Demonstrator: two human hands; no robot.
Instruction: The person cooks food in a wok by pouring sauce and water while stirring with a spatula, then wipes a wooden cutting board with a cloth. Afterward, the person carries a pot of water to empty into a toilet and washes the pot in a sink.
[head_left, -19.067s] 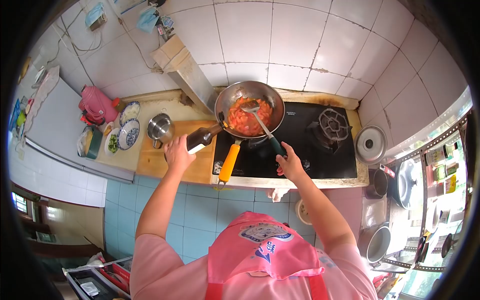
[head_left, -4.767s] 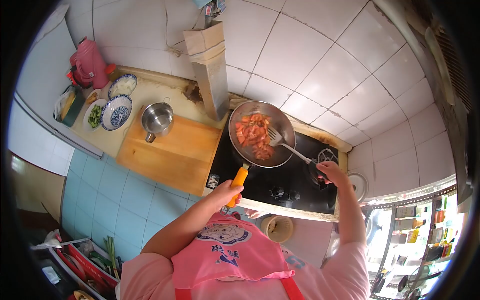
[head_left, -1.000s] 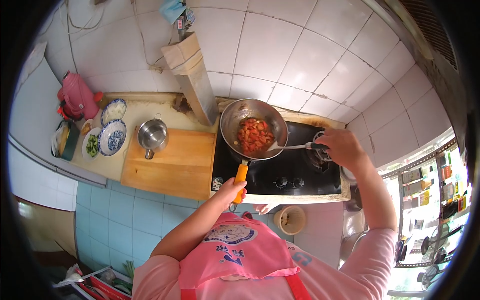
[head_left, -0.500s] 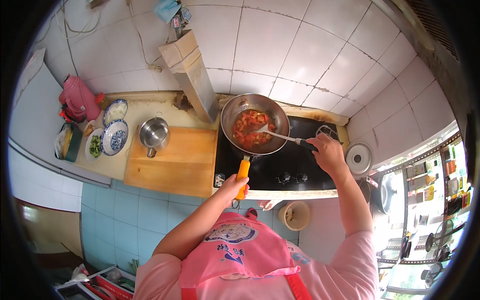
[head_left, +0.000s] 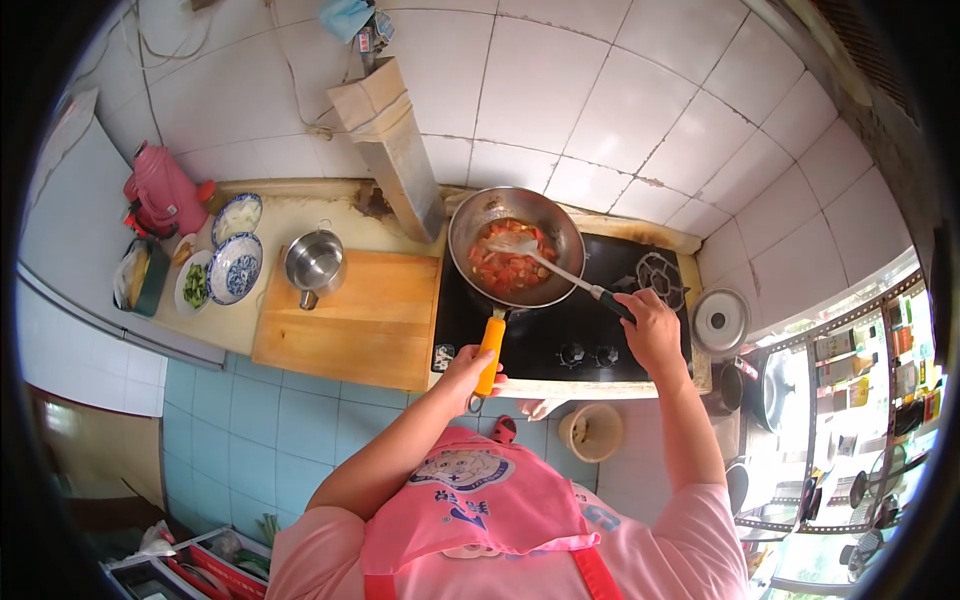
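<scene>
A steel wok (head_left: 467,222) sits on the left side of the black gas stove (head_left: 540,345). Chopped tomatoes (head_left: 507,275) lie in its bottom, red and juicy. My left hand (head_left: 470,374) is closed around the wok's yellow handle (head_left: 492,352). In my right hand (head_left: 650,325) I grip the dark end of a spatula (head_left: 560,270); its pale shaft slants down to the left, and the blade rests among the tomatoes.
Left of the stove lies a wooden cutting board (head_left: 360,325) with a small steel pot (head_left: 314,262) on it. Patterned bowls (head_left: 233,268), a plate of chopped greens (head_left: 193,285) and a pink thermos (head_left: 170,190) stand farther left. A pot lid (head_left: 720,320) is at the right.
My right hand has moved slightly down and left, and the spatula's blade has shifted within the tomatoes. My left hand keeps its hold on the handle. The whole view has shifted a little.
</scene>
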